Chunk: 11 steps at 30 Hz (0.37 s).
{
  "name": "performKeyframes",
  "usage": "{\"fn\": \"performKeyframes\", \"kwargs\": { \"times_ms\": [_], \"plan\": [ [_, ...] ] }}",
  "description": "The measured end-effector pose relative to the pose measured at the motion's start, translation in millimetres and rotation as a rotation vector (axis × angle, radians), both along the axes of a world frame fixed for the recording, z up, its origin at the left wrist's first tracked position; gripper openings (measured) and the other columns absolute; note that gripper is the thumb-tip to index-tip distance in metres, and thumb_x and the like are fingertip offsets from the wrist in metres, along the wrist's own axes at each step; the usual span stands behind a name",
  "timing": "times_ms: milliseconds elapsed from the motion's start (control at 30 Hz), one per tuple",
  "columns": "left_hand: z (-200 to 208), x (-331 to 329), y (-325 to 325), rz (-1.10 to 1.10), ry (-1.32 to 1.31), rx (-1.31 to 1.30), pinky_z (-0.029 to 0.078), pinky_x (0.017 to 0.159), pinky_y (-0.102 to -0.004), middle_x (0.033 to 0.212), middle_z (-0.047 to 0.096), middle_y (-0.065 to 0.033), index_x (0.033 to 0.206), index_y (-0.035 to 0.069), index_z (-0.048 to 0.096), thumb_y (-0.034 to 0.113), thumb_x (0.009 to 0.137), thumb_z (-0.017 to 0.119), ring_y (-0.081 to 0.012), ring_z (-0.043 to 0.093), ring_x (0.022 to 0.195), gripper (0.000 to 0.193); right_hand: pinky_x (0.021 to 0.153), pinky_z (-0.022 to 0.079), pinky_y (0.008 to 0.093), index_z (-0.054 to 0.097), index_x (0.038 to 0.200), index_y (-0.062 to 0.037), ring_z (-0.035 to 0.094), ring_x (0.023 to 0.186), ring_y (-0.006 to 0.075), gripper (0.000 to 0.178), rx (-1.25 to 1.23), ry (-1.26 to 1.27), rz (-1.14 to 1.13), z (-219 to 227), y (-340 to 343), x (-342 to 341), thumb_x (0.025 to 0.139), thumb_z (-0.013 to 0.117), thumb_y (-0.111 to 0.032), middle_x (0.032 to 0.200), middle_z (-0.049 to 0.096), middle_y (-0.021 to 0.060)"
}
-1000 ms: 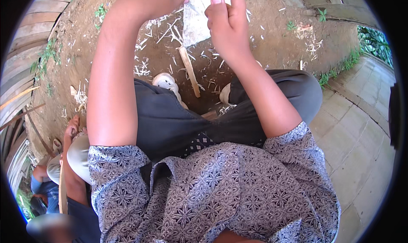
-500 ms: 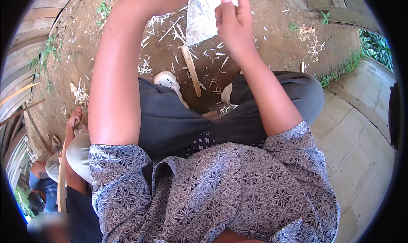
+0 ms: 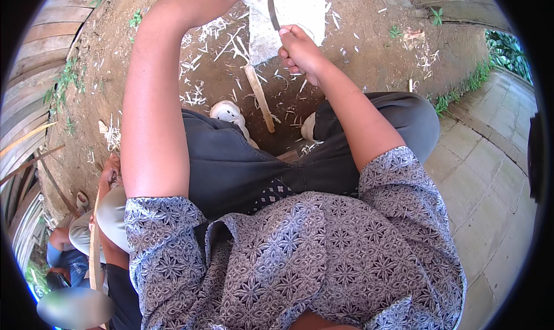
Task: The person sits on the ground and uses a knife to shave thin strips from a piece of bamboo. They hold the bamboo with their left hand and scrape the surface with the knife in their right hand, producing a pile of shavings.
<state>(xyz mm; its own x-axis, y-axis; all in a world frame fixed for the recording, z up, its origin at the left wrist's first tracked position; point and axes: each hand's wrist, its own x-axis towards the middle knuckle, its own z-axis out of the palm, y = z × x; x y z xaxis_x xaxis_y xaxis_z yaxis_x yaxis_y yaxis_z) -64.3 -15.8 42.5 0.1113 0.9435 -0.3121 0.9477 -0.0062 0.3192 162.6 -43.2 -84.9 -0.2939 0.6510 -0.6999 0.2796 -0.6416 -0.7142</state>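
My right hand [image 3: 301,54] is closed round the handle of a knife [image 3: 272,10], its narrow dark blade pointing away from me. Beneath the blade lies a pale, flat, roughly square slab or sheet [image 3: 311,19] on the ground. My left hand [image 3: 199,1] is at the far edge of the picture, left of the slab. Its thumb points right and the hand looks closed, but the other fingers are cut off, so what it grips cannot be made out. Between my feet a short split wooden stick [image 3: 259,99] lies on the soil, its far end near the slab.
Thin pale shavings [image 3: 196,90] litter the brown dirt. A plank wall [image 3: 43,47] curves along the left, and grey paving [image 3: 485,180] lies to the right. At lower left another person's hand [image 3: 109,167] and knee show beside a long upright wooden strip [image 3: 95,237].
My right hand has come nearer and to the left, bringing the knife's blade into view over the slab. My left hand has shifted slightly left. The neighbouring person's hand has moved a little.
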Motion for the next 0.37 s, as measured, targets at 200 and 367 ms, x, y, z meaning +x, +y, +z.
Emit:
{"fn": "performKeyframes", "kwargs": {
  "times_ms": [200, 367],
  "plan": [
    [12.3, 12.4, 0.3, -0.062, 0.054, -0.044, 0.051, 0.091, -0.0490, 0.105, 0.070, -0.0284, 0.105, -0.003, 0.070, 0.036, 0.094, 0.060, -0.0431, 0.067, 0.103, 0.041, 0.069, 0.051, 0.0429, 0.051, 0.132, -0.0082, 0.067, 0.076, 0.0310, 0.038, 0.660, -0.195, 0.101, 10.4, -2.2, -10.0, 0.104, 0.049, -0.035, 0.095, 0.068, 0.0185],
    [17.2, 13.6, 1.7, -0.059, 0.021, 0.013, 0.050, 0.095, -0.0478, 0.108, 0.069, -0.0294, 0.109, 0.000, 0.071, 0.037, 0.095, 0.060, -0.0424, 0.066, 0.106, 0.042, 0.096, 0.048, 0.0533, 0.052, 0.131, -0.0094, 0.064, 0.111, 0.0468, 0.042, 0.534, -0.451, 0.332, -114.1, -10.4, 40.7, 0.101, 0.054, -0.038, 0.111, 0.068, 0.0296]
  ]
}}
